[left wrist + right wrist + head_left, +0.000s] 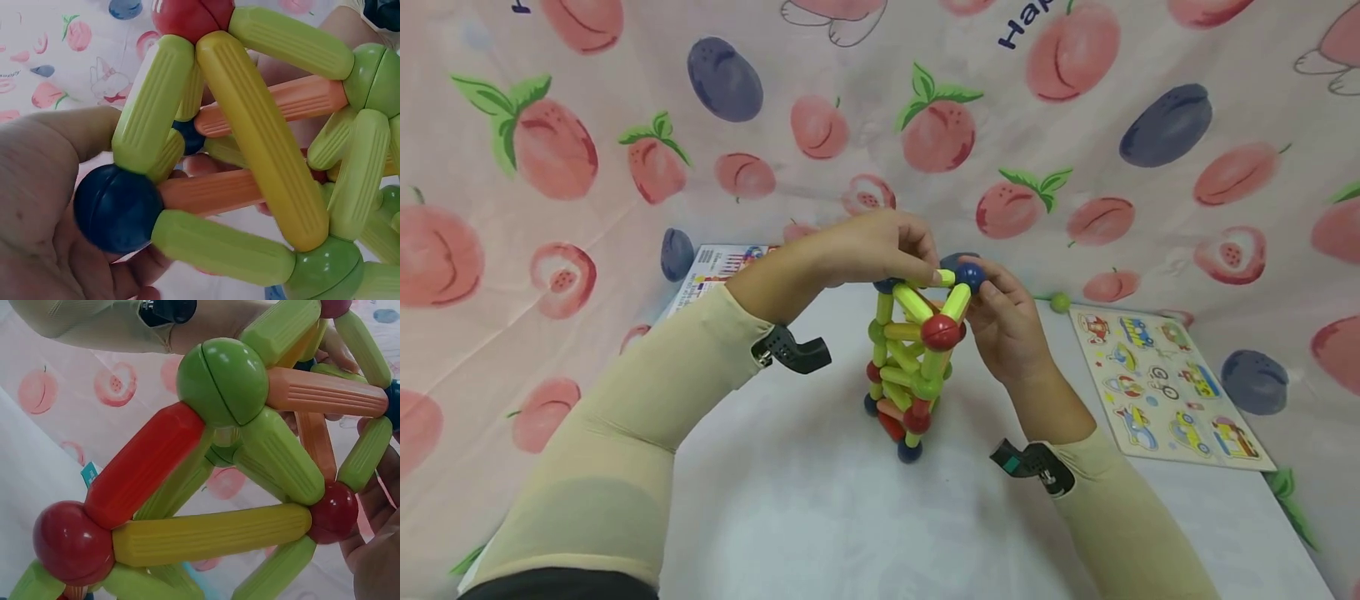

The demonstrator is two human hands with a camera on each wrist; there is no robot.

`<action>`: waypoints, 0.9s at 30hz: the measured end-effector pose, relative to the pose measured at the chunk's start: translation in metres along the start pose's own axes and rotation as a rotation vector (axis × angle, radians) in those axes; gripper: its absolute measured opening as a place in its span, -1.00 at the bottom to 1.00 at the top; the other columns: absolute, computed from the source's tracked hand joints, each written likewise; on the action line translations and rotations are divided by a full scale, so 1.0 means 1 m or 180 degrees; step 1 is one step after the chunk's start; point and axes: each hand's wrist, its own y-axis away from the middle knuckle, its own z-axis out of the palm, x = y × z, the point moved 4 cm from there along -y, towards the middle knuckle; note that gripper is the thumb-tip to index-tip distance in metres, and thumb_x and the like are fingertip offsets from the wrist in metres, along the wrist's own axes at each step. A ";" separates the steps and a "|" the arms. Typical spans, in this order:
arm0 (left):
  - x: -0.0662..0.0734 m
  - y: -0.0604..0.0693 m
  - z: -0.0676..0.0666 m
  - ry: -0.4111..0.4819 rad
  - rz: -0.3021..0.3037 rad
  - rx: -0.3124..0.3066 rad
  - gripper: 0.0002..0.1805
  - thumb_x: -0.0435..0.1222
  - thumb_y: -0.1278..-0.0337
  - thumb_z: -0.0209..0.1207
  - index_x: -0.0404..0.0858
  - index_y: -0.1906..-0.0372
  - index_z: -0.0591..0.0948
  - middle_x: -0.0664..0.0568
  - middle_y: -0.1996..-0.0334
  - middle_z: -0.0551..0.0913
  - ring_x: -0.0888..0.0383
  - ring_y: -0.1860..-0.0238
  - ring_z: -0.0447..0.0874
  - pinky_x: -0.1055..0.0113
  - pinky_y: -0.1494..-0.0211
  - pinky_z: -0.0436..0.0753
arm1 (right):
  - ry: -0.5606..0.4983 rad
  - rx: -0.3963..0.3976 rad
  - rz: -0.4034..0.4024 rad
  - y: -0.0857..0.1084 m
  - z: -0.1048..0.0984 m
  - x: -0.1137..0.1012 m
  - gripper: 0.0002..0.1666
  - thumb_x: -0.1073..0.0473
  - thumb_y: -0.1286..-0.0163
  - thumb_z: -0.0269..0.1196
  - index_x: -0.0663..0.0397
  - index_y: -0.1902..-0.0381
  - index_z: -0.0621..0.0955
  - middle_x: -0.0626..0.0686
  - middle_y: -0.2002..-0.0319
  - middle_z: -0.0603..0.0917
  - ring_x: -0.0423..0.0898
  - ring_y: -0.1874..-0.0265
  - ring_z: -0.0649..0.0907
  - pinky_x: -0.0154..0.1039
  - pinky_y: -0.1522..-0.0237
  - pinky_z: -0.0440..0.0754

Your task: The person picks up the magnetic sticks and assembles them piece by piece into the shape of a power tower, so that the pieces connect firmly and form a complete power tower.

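Observation:
A tall tower of magnetic sticks and balls (927,385) stands on the white table, mostly light green with yellow, orange and red sticks. At its top, my left hand (880,246) pinches a short light-green stick (948,277) between thumb and fingers. Opposite it, my right hand (1011,329) holds the dark blue ball (970,277) at the top corner. A red ball (942,332) forms the near top corner. In the left wrist view, another blue ball (119,208) lies close to the left palm. Sticks partly hide the right fingers in the right wrist view.
A wooden picture puzzle board (1165,383) lies at the right. Behind the left arm is a printed sheet (718,268). A small green ball (1060,302) sits at the back, by the fruit-patterned cloth (865,108).

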 end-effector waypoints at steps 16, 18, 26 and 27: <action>-0.121 -0.017 0.066 0.1627 0.0400 -0.0368 -0.43 0.10 -0.63 -0.09 -0.09 -0.41 0.63 -0.02 -0.29 0.65 -0.01 -0.38 0.55 -0.22 -0.54 0.32 | 0.2196 0.0833 -0.1017 0.115 0.043 0.039 -0.51 0.31 -0.33 0.45 0.48 -0.05 0.49 0.23 0.14 0.57 0.01 0.11 0.53 -0.22 -0.03 0.51; -0.122 -0.025 0.072 0.1820 0.0434 -0.0448 -0.44 0.07 -0.56 -0.01 -0.14 -0.38 0.63 -0.07 -0.20 0.68 -0.04 -0.31 0.59 -0.15 -0.49 0.42 | 0.2303 0.0793 -0.1041 0.116 0.048 0.038 -0.44 0.23 -0.28 0.54 0.40 -0.07 0.52 0.18 0.12 0.61 -0.03 0.10 0.55 -0.23 0.00 0.52; -0.132 -0.025 0.073 0.2111 0.0358 -0.0594 -0.25 0.10 -0.15 0.28 -0.13 -0.43 0.60 0.02 -0.07 0.71 0.00 -0.16 0.58 -0.06 -0.37 0.50 | 0.2257 0.0736 -0.0990 0.110 0.047 0.032 -0.43 0.49 -0.17 0.49 0.43 -0.13 0.54 0.17 0.16 0.64 -0.04 0.13 0.60 -0.25 -0.03 0.57; -0.132 -0.024 0.072 0.2117 0.0414 -0.0604 -0.20 0.17 -0.10 0.33 -0.10 -0.43 0.60 -0.01 -0.11 0.70 -0.03 -0.20 0.58 -0.09 -0.39 0.49 | 0.2221 0.0708 -0.0952 0.109 0.045 0.032 -0.45 0.50 -0.18 0.47 0.43 -0.12 0.55 0.14 0.16 0.64 -0.05 0.13 0.60 -0.25 -0.05 0.57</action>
